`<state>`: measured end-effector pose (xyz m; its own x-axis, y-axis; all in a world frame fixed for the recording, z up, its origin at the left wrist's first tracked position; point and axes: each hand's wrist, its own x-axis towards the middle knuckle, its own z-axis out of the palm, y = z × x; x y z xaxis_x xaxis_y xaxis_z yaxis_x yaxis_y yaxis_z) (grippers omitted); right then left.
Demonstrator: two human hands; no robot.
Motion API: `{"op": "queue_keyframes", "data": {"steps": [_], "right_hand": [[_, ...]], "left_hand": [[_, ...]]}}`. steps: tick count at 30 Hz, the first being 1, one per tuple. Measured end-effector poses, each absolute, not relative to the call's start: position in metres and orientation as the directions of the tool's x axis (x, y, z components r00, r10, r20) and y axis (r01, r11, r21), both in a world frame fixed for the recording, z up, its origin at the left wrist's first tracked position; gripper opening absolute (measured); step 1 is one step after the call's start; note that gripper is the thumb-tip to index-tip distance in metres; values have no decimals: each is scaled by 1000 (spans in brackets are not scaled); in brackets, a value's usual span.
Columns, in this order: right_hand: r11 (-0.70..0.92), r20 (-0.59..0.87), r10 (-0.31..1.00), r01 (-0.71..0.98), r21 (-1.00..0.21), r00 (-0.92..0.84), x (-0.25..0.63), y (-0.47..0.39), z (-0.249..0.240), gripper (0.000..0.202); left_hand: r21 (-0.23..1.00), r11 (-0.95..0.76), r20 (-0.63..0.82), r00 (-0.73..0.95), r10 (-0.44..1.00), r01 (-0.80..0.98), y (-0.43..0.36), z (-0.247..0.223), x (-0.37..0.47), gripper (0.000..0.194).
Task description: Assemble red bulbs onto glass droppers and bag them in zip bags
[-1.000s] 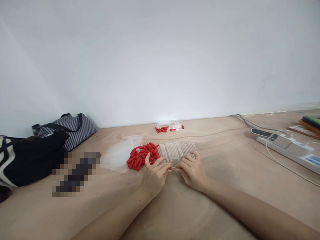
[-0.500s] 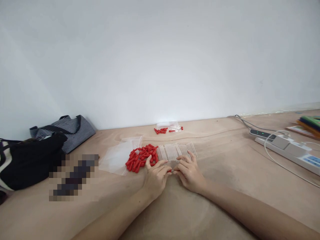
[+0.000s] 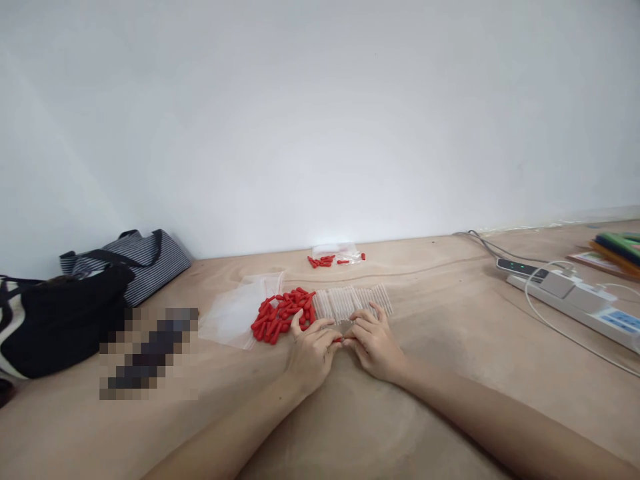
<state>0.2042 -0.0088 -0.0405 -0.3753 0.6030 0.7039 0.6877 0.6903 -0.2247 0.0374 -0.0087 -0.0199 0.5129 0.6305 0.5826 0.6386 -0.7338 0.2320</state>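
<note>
On the left, thin plastic bags (image 3: 233, 315) lie flat on the table (image 3: 450, 347); they look limp and slick, easiest lifted by an edge. Against them sits the heap of red pieces (image 3: 281, 315), each with a fat end and a narrower one. They seem light and smooth, perhaps soft plastic or rubber, and liable to roll; the fat end looks the better place to pinch.

Just right of and in front of the heap, the left hand (image 3: 313, 348) has its thumb and fingertips closed on one red piece (image 3: 338, 340), its outer finger lifted clear. That piece lies crosswise between the two hands, low over the table, with only a short stretch showing.

Behind the fingertips, the row of pale rods (image 3: 345, 301) lies side by side. They look slim, light and stiff, likely to roll or slip, and may snap or bend if pressed sideways; a grip close to the end would give the best control.

The right hand (image 3: 375, 343) is drawn together at the fingertips, apparently pinching a thin rod (image 3: 345, 339) right up against the red piece. Most of it is hidden, so how far the two overlap cannot be told.
</note>
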Motion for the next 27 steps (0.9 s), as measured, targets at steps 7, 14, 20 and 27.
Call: {"op": "queue_keyframes", "data": {"steps": [7, 14, 20, 27], "right_hand": [[693, 719, 580, 695, -190, -382, 214, -8, -39, 13], [665, 708, 581, 735, -130, -401, 229, -11, -36, 11], [658, 712, 540, 753, -23, -449, 224, -10, -38, 18], [661, 711, 525, 750, 7, -468, 227, -9, -35, 18]], "left_hand": [[185, -719, 602, 501, 622, 670, -8, -18, 31, 11], [147, -689, 626, 473, 620, 710, -10, -15, 27, 5], [127, -702, 616, 499, 610, 701, -10, -13, 27, 10], [96, -675, 589, 505, 631, 732, -9, -15, 25, 10]]}}
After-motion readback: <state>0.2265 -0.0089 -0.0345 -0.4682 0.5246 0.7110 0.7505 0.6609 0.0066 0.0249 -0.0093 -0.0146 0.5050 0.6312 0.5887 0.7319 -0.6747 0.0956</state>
